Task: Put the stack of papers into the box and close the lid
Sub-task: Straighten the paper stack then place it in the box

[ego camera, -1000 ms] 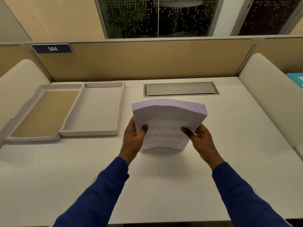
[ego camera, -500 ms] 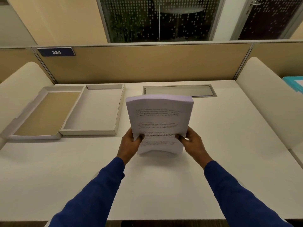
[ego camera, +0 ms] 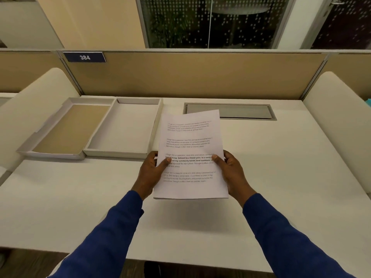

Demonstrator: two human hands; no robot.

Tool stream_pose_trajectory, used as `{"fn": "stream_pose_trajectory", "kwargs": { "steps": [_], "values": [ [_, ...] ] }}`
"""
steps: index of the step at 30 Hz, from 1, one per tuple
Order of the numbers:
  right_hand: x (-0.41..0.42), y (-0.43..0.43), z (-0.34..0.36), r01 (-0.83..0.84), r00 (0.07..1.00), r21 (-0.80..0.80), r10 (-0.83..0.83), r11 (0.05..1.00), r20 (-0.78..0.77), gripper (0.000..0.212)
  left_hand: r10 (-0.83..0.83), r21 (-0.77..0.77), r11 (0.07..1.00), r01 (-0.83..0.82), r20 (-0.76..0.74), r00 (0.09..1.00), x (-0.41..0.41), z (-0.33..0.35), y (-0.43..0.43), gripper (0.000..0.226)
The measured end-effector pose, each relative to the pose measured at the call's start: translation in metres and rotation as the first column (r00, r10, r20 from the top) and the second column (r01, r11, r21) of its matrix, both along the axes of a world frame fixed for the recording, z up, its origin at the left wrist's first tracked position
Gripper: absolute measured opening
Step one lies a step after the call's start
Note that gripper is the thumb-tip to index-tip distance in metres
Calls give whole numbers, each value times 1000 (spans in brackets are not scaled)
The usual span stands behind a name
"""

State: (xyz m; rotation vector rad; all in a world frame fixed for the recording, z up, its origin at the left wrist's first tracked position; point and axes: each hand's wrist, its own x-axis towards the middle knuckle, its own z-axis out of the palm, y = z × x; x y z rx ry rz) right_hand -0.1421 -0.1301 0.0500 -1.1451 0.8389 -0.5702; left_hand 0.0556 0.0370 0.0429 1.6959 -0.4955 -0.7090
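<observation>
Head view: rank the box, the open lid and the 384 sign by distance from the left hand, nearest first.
From the left hand:
1. Box, just ahead and to the left on the desk.
2. Open lid, lying flat beyond the box, farther left.
3. 384 sign, up on the partition at the back left.

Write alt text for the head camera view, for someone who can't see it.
Two hands, left hand and right hand, hold a stack of papers printed side up above a white desk. To the left, apart from the papers, the box lies open and empty, its lid flat beside it.
</observation>
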Motion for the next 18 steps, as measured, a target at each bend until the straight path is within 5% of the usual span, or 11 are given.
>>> {"fn": "stream_pose_trajectory", "kwargs": {
  "steps": [7,18],
  "values": [
    [69,15,6,35,999,74,-34,997,-7,26,-72,-5,997,75,-341,937,65,1,34,43],
    [243,23,13,-143,985,156,156,977,-76,37,-79,-72,996,58,-324,943,240,12,54,37]
  ]
}}
